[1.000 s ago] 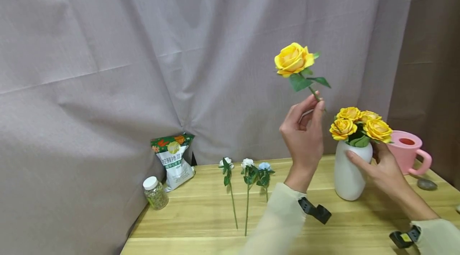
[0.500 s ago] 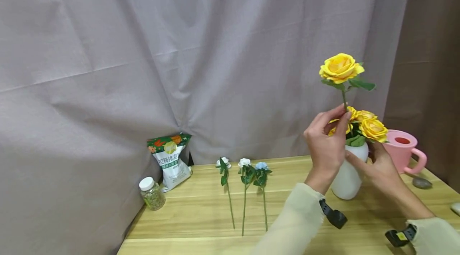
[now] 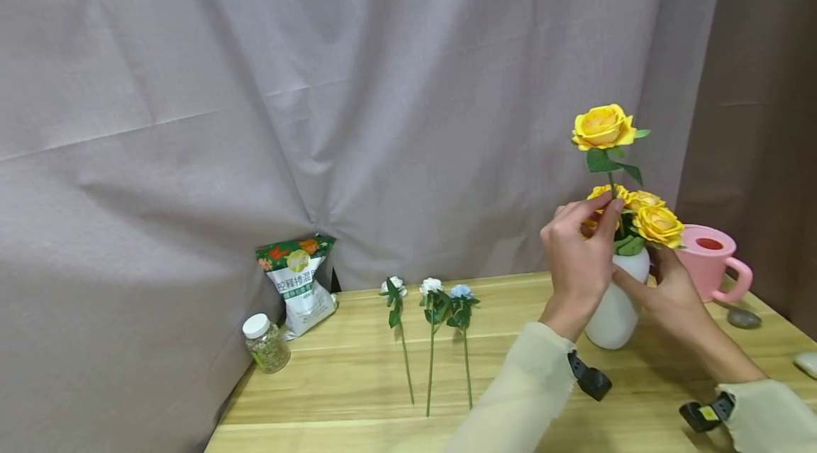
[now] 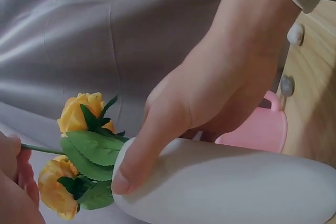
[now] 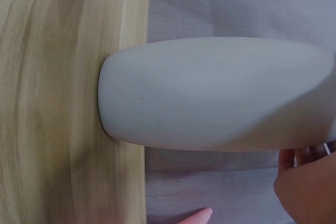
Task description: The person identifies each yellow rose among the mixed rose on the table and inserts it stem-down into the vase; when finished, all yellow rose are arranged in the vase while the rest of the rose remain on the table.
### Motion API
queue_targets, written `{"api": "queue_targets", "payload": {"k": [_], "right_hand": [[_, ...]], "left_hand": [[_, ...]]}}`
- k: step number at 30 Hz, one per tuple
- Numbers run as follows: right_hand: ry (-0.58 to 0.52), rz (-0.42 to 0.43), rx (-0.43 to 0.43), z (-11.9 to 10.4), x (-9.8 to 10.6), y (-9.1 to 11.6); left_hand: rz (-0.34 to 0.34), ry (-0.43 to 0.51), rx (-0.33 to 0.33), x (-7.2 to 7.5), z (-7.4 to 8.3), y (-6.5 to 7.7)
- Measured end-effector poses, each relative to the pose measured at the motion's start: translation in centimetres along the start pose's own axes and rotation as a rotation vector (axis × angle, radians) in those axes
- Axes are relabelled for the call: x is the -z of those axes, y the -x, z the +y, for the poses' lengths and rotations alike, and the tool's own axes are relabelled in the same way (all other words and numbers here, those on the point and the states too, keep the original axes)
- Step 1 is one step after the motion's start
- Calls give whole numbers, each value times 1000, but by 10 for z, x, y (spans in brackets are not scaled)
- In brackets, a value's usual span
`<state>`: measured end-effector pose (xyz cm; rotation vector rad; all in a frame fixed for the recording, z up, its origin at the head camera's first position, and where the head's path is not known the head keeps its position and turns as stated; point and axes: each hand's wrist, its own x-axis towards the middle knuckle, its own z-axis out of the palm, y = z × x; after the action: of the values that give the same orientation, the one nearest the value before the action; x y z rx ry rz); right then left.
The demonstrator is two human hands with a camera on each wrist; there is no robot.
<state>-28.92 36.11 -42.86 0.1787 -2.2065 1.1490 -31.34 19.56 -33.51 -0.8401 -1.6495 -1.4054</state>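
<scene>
My left hand (image 3: 581, 251) pinches the green stem of a yellow rose (image 3: 603, 128) between thumb and fingers. The rose stands upright above the vase mouth, its lower stem hidden behind the hand. My right hand (image 3: 678, 304) grips the white vase (image 3: 613, 318) near its rim, thumb on the near side. Several yellow roses (image 3: 659, 225) fill the vase. In the left wrist view, my left fingers (image 4: 23, 174) hold the stem close to the blooms. The right wrist view has the vase base on the wooden table (image 5: 47, 103), with my right hand (image 5: 310, 182) at its side.
A pink mug-like pot (image 3: 705, 269) with a handle stands right of the vase, near a grey stone (image 3: 743, 318) and a pale stone (image 3: 807, 364). Two white roses (image 3: 430, 287) and a blue rose (image 3: 461, 293) lie mid-table. A jar (image 3: 267, 345) and printed bag (image 3: 306, 293) stand left.
My left hand has carried the yellow rose right and brought it over the vase, its stem now upright. The right hand keeps its grip on the vase. The head view has shifted slightly.
</scene>
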Motion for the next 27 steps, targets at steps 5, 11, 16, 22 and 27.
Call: {"api": "queue_targets", "payload": {"k": [5, 11, 16, 22, 27], "right_hand": [[5, 25, 47, -1, -1, -1], [22, 28, 54, -1, -2, -2], [7, 4, 8, -3, -2, -3], [7, 6, 6, -2, -1, -3], [5, -1, -15, -2, 0, -1]], "left_hand": [[-22, -103, 0, -2, 1, -2], [-40, -153, -9, -3, -3, -3], [-74, -181, 10, 2, -5, -5], [-145, -326, -14, 3, -5, -4], [-277, -527, -110, 10, -6, -5]]}}
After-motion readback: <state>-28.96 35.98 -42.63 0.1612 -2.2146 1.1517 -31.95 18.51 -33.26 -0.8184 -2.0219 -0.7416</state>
